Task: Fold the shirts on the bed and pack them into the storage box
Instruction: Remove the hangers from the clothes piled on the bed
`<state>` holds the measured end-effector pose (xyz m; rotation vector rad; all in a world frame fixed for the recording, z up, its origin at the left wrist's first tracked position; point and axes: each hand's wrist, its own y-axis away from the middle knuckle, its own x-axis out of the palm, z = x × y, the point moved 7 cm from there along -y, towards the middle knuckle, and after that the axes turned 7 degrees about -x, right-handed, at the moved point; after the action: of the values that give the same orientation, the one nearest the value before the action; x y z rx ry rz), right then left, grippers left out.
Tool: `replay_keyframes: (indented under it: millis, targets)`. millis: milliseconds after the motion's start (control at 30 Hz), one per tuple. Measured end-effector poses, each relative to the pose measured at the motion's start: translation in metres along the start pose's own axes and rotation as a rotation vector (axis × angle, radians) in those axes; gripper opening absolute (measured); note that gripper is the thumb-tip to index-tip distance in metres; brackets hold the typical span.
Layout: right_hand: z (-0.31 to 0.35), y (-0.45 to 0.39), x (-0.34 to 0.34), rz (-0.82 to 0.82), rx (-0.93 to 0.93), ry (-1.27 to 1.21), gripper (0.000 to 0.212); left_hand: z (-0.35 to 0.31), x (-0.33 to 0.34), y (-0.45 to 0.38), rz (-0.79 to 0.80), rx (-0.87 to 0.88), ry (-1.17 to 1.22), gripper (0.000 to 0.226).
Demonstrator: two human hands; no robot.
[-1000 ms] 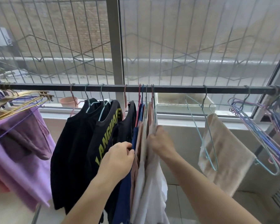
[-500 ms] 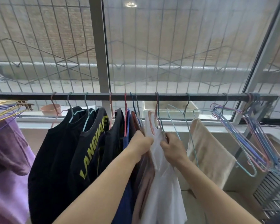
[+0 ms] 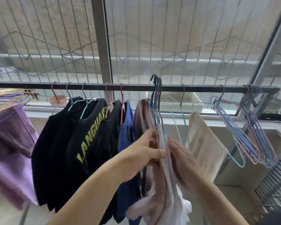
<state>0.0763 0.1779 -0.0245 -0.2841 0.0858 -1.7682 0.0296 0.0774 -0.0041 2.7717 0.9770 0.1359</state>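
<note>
Fingers [image 3: 150,137] of the left hand [image 3: 136,153] curl round a bunch of pale shirts [image 3: 159,176] and pinch the cloth tight. Fingers of the right hand [image 3: 183,161] lie mostly straight and press flat on the other side of the same bunch, so the shirts sit squeezed between both hands. The hooks [image 3: 156,85] of this bunch's hangers poke up just above the dark rail [image 3: 136,87], which runs across in front of the window.

Now along the rail, starting far left. Gold hangers [image 3: 10,96] stick out under its left end, with purple clothes [image 3: 8,143] below them. Behind the rail a small pink pot [image 3: 57,100] sits on the window sill; what is in it cannot be seen. Next hang black shirts [image 3: 55,151], one with yellow letters, and then a blue shirt [image 3: 126,130] on a pink hanger [image 3: 121,103]. Just right of it is the pale bunch in the hands, under the middle of the rail.

Behind the rail there, a white planter box [image 3: 196,103] sits on the sill, and something brownish like soil shows inside it. To the right, a thin bare hanger [image 3: 182,111] hangs from the rail, then a cream towel [image 3: 204,143]. Near the rail's right end dangle lots of bare blue, purple and pink hangers [image 3: 243,132]. Below that end, low down, is a wire rack [image 3: 276,184].
</note>
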Motion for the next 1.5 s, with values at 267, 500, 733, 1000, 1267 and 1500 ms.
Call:
replay_keyframes:
  millis: [267, 500, 733, 1000, 1267, 1500]
  targets:
    - [-0.095, 0.071, 0.001, 0.254, 0.248, 0.358, 0.024, 0.151, 0.058, 0.077, -0.128, -0.265, -0.233, 0.075]
    - [-0.134, 0.186, 0.034, 0.660, 0.284, 0.638, 0.018, 0.211, 0.033, 0.185, -0.443, -0.468, -0.228, 0.011]
    - [-0.108, 0.331, 0.172, 1.045, 0.133, 0.657, 0.027, 0.255, 0.064, 0.384, -0.666, -0.098, 0.842, 0.060]
    - [-0.089, 0.561, 0.364, 1.479, 0.043, 0.541, 0.039, 0.319, 0.132, 0.687, -1.069, 0.254, 1.027, 0.062]
    - [-0.020, 0.695, 0.542, 1.646, -0.180, 0.345, 0.041, 0.326, 0.164, 0.928, -1.555, 0.585, 0.997, 0.048]
    - [-0.049, 0.792, 0.660, 1.944, -0.222, 0.321, 0.014, 0.365, 0.167, 1.074, -1.891, 0.892, 1.130, 0.064]
